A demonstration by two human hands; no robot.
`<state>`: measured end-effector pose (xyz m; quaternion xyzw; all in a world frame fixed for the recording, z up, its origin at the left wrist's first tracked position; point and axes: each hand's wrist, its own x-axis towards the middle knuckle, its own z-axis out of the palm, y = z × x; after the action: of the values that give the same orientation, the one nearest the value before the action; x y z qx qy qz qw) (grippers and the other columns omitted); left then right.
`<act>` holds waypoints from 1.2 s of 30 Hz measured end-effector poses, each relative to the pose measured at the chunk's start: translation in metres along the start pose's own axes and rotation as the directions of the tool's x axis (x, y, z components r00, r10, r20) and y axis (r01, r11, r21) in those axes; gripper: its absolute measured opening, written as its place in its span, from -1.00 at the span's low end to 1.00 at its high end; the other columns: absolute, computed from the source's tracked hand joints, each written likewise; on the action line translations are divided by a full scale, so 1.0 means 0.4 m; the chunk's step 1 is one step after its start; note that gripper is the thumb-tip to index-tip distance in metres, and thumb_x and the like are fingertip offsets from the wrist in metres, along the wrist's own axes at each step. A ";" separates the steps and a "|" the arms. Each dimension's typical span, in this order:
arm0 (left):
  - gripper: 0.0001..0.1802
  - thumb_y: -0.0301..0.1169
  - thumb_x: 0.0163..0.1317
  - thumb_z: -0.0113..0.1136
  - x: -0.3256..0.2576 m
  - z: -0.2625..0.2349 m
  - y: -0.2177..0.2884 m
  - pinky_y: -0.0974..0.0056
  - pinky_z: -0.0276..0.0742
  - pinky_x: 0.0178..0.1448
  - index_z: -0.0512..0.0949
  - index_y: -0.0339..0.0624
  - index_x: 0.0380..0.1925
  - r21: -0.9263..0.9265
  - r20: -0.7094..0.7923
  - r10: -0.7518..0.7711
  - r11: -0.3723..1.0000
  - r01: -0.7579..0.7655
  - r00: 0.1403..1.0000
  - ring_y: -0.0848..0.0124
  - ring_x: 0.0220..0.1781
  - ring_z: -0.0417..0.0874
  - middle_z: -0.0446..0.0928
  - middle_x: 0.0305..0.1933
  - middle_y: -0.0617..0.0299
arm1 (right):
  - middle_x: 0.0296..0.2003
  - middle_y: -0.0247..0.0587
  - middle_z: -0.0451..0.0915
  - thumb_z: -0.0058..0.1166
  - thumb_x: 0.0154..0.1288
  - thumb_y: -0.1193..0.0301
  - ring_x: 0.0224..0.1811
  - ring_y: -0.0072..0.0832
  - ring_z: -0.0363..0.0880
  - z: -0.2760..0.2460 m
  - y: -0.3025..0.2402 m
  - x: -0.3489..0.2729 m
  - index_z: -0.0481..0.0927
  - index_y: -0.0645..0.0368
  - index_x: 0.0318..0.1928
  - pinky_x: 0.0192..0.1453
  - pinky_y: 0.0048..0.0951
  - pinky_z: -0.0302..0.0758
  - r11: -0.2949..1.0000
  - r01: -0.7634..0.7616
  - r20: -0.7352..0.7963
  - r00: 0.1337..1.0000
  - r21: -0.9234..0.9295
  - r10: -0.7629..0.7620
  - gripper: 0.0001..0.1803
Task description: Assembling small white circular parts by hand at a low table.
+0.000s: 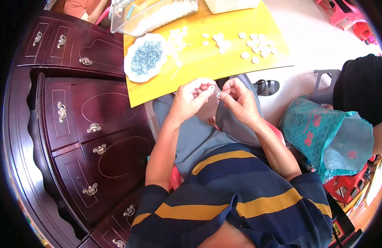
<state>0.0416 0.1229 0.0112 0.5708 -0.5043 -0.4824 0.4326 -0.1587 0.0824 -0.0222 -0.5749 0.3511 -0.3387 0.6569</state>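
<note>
Both my hands are raised above my lap, just off the near edge of the yellow table [191,62]. My left hand [190,99] pinches a small white piece [212,88] between thumb and fingertips. A short way to its right, my right hand [240,101] grips a small white ring-like piece [218,95] in its fingertips. The pieces are too small to tell their exact kind. On the table beyond, a white scalloped plate [129,72] holds many thin grey-blue pins or nails [147,57]. Small white pieces [177,42] lie scattered beside it, with round white ones [255,60] farther right.
A clear plastic bin [118,25] of white pieces and a white tub [232,5] stand at the table's far side. Dark wooden drawers [104,109] line my left. On my right are a teal plastic bag [302,120] and a person in black [360,82]. An orange sleeve [77,7] shows far left.
</note>
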 end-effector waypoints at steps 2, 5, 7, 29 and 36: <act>-0.75 -0.53 0.36 0.26 -0.003 0.000 0.003 0.48 0.59 -0.17 0.64 -0.30 0.02 0.010 0.035 -0.012 1.000 0.012 0.999 0.61 -0.26 0.62 0.65 -0.21 0.30 | -0.33 -0.44 0.55 0.12 0.49 0.53 -0.33 -0.76 0.49 -0.001 0.002 -0.002 0.44 0.20 -0.08 -0.26 -0.66 0.47 1.000 0.005 0.002 1.000 -0.006 -0.005 -0.88; -0.74 -0.53 0.37 0.26 -0.004 0.001 0.005 0.49 0.59 -0.14 0.64 -0.28 0.04 0.021 0.076 -0.017 1.000 0.015 0.997 0.62 -0.20 0.63 0.65 -0.17 0.32 | -0.36 -0.44 0.56 0.15 0.46 0.54 -0.36 -0.77 0.49 0.004 0.010 0.000 0.46 0.22 -0.09 -0.28 -0.66 0.46 0.999 0.031 -0.022 0.999 0.013 -0.031 -0.86; -0.73 -0.52 0.37 0.26 -0.005 0.004 0.007 0.49 0.59 -0.14 0.64 -0.28 0.05 0.020 0.082 -0.009 1.000 0.008 0.997 0.63 -0.20 0.63 0.65 -0.17 0.31 | -0.40 -0.44 0.58 0.17 0.42 0.54 -0.39 -0.78 0.48 0.004 0.011 0.001 0.48 0.24 -0.10 -0.30 -0.65 0.45 0.998 0.050 -0.047 0.998 0.036 -0.048 -0.85; -0.76 -0.52 0.33 0.30 -0.007 0.009 0.006 0.44 0.61 -0.15 0.69 -0.32 -0.02 0.071 0.071 0.029 0.997 -0.034 0.997 0.59 -0.28 0.66 0.72 -0.24 0.26 | -0.30 -0.44 0.58 0.13 0.47 0.55 -0.29 -0.77 0.53 0.000 0.005 -0.003 0.46 0.21 -0.06 -0.22 -0.68 0.49 0.996 -0.002 0.017 1.000 0.091 0.001 -0.86; -0.76 -0.53 0.32 0.30 -0.010 0.015 -0.004 0.39 0.65 -0.10 0.69 -0.36 -0.04 0.074 0.088 0.080 0.994 -0.086 0.993 0.53 -0.25 0.72 0.74 -0.22 0.20 | -0.28 -0.41 0.62 0.16 0.45 0.56 -0.25 -0.77 0.58 -0.002 0.014 -0.004 0.48 0.24 -0.05 -0.19 -0.68 0.52 0.986 -0.018 0.019 1.000 0.168 0.015 -0.85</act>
<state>0.0359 0.1272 0.0091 0.5448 -0.5639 -0.4678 0.4079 -0.1600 0.0840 -0.0276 -0.5177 0.3201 -0.3566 0.7088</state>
